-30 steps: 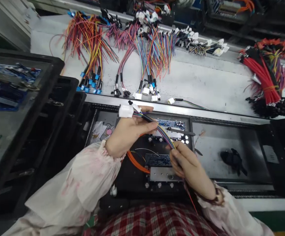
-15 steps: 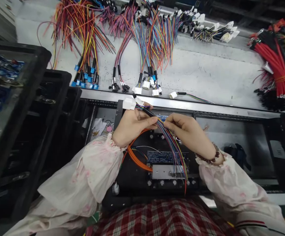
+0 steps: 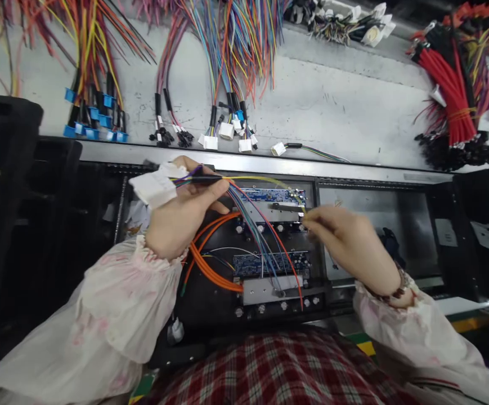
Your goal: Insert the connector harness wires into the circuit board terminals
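My left hand (image 3: 180, 216) is closed round the black-sleeved neck of a wire harness (image 3: 205, 179), with its white connector (image 3: 155, 188) sticking out to the left. Blue, grey and red wires (image 3: 255, 222) fan down from the sleeve over the circuit boards. In my right hand (image 3: 345, 239), thumb and fingers pinch the end of a yellow wire (image 3: 265, 179) drawn away from the bundle. Beneath lie an upper blue circuit board (image 3: 269, 195) and a lower one (image 3: 252, 264), each beside a light metal plate. Orange cables (image 3: 212, 274) loop in from the left.
Several harnesses with blue connectors (image 3: 92, 121) and white connectors (image 3: 227, 130) hang over the grey bench (image 3: 332, 101) behind. A single harness (image 3: 278, 148) lies near the metal rail (image 3: 261, 164). Red wire bundles (image 3: 449, 95) sit at the right; black trays (image 3: 5, 146) stand at the left.
My right hand has moved right and away from the bundle, pulling the yellow wire out from the others. My left hand with the harness has shifted left. The camera view has shifted too.
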`<action>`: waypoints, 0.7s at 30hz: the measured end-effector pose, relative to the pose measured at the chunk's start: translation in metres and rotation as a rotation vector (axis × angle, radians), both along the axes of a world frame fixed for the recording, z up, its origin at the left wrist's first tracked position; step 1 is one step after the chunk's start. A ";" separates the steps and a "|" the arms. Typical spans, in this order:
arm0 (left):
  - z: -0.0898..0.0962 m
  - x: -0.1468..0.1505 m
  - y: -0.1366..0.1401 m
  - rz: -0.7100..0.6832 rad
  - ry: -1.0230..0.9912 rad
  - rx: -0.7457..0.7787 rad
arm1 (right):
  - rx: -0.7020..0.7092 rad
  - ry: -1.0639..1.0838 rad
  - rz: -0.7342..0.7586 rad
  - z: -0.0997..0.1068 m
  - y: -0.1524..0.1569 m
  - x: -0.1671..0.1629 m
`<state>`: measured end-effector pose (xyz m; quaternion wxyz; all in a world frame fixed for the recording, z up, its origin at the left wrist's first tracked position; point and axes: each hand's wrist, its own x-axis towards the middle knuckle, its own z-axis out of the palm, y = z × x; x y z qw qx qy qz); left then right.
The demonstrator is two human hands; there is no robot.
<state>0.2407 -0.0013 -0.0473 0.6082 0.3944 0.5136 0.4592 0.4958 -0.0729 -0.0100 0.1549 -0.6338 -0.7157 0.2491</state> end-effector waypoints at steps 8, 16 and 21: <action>-0.001 -0.001 -0.001 0.108 0.152 0.144 | 0.338 -0.039 -0.118 -0.050 0.045 -0.003; 0.003 -0.002 0.001 0.049 0.208 0.098 | 0.369 -0.089 -0.144 -0.050 0.041 -0.003; 0.001 -0.001 -0.001 0.083 0.161 0.100 | 0.364 -0.120 -0.151 -0.053 0.041 -0.003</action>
